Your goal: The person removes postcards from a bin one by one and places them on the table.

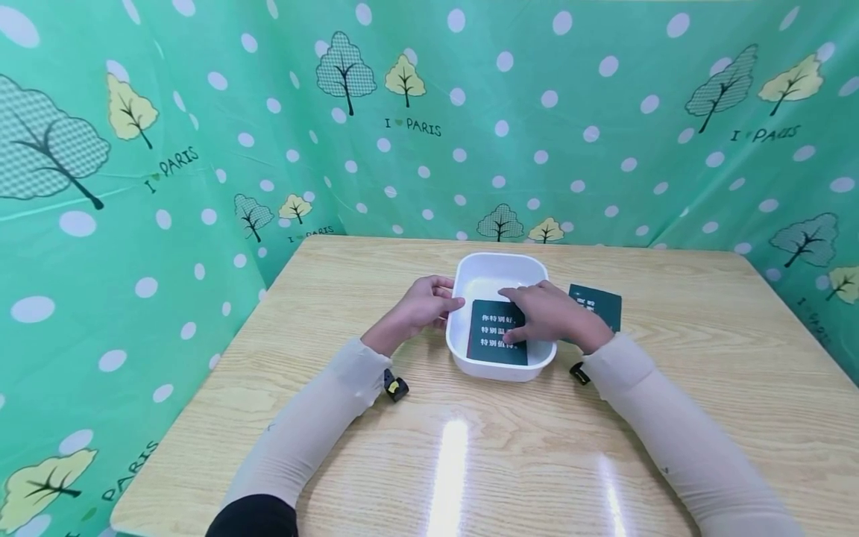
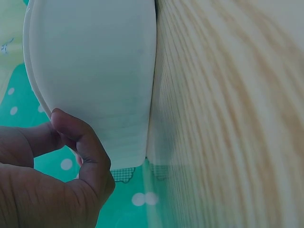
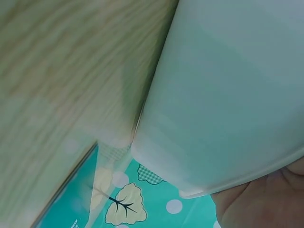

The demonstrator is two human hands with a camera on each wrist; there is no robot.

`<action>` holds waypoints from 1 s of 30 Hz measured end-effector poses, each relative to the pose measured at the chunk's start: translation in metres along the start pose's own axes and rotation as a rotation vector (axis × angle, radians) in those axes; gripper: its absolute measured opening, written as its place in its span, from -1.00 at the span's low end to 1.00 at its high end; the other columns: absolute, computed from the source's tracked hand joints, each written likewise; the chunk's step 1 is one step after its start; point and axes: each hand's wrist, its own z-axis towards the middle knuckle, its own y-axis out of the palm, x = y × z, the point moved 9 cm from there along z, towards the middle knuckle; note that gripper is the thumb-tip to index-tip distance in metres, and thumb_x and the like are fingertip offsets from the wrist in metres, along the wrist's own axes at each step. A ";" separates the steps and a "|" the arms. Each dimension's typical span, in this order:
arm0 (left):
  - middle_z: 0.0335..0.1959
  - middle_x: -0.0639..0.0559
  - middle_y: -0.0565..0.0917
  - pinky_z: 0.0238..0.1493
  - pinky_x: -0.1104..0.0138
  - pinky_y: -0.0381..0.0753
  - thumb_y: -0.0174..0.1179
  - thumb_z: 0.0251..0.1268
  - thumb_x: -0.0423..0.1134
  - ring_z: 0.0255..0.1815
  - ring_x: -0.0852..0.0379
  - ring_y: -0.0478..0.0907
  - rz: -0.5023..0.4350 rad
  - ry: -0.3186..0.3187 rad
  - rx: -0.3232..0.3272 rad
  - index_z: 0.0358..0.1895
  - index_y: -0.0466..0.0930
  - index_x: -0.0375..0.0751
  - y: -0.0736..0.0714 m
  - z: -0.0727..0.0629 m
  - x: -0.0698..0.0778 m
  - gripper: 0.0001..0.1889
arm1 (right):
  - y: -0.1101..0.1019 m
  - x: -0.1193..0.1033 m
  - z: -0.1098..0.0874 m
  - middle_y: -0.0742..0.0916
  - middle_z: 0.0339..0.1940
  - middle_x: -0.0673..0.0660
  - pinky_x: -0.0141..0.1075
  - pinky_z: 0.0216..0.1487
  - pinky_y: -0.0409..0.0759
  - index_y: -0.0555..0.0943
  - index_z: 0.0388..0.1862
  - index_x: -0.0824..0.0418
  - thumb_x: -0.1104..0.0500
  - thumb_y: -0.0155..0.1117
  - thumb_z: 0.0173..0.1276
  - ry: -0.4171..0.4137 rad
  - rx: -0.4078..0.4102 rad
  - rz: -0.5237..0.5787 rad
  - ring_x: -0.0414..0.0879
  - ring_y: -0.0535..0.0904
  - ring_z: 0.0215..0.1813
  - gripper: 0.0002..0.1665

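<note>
A white plastic basin point(image 1: 496, 371) stands on the wooden table. Inside it lies a dark green card point(image 1: 493, 350) printed with white Chinese characters. My left hand point(image 1: 429, 304) holds the basin's left rim, thumb on top and fingers outside; the left wrist view shows the hand point(image 2: 78, 161) at the rim beside the basin's wall point(image 2: 99, 71). Over the right rim reaches my right hand point(image 1: 546, 309), its thumb and fingers spread across the card's right side. Only part of that hand point(image 3: 266, 204) shows behind the rim in the right wrist view.
A second dark green card point(image 1: 604, 304) with white characters lies on the table right of the basin, partly covered by the right wrist. Small black devices sit by the left point(image 1: 396, 386) and right point(image 1: 580, 373) wrists. A green patterned curtain point(image 1: 443, 179) hangs behind the table point(image 1: 376, 462).
</note>
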 end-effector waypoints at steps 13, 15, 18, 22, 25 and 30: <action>-0.11 -0.11 0.59 -0.34 0.24 0.67 0.33 0.40 -0.33 -0.33 0.05 0.60 -0.006 0.009 -0.013 0.27 0.42 -0.24 0.001 -0.001 0.001 -0.55 | -0.007 -0.001 -0.001 0.55 0.21 0.20 0.04 0.20 0.55 0.39 0.54 0.17 -0.18 0.65 0.10 -0.032 0.079 0.072 0.08 0.49 0.10 0.10; -0.11 -0.11 0.59 -0.35 0.25 0.66 0.33 0.40 -0.33 -0.34 0.06 0.60 -0.006 0.011 -0.014 0.27 0.42 -0.24 0.001 0.000 0.002 -0.55 | -0.008 0.000 -0.002 0.54 0.20 0.19 0.05 0.20 0.55 0.40 0.53 0.17 -0.17 0.66 0.09 -0.029 0.083 0.096 0.08 0.48 0.11 0.09; -0.10 -0.11 0.58 -0.36 0.26 0.66 0.33 0.39 -0.34 -0.34 0.06 0.59 -0.009 0.015 -0.013 0.28 0.42 -0.25 0.001 0.000 0.002 -0.54 | -0.009 0.000 -0.002 0.54 0.20 0.19 0.08 0.22 0.55 0.42 0.51 0.18 -0.15 0.67 0.08 -0.028 0.089 0.120 0.10 0.49 0.13 0.08; -0.10 -0.12 0.58 -0.38 0.27 0.66 0.33 0.39 -0.35 -0.34 0.07 0.59 -0.013 0.018 -0.014 0.27 0.42 -0.26 0.001 0.001 0.002 -0.54 | -0.010 0.001 -0.001 0.56 0.28 0.23 0.11 0.30 0.53 0.38 0.51 0.21 -0.10 0.68 0.09 -0.027 0.091 0.163 0.14 0.52 0.22 0.08; -0.11 -0.12 0.58 -0.39 0.27 0.65 0.33 0.39 -0.35 -0.35 0.07 0.59 -0.014 0.019 -0.015 0.27 0.42 -0.27 0.002 0.001 0.002 -0.54 | -0.010 0.001 0.000 0.54 0.36 0.28 0.15 0.37 0.46 0.31 0.52 0.24 -0.05 0.68 0.10 -0.024 0.091 0.210 0.19 0.50 0.32 0.11; -0.11 -0.12 0.58 -0.37 0.27 0.66 0.32 0.39 -0.35 -0.33 0.06 0.60 -0.015 0.015 -0.012 0.27 0.42 -0.27 0.002 0.000 0.002 -0.55 | -0.015 -0.001 -0.002 0.49 0.42 0.31 0.17 0.44 0.37 0.27 0.54 0.27 0.01 0.69 0.10 -0.051 0.102 0.247 0.23 0.42 0.41 0.13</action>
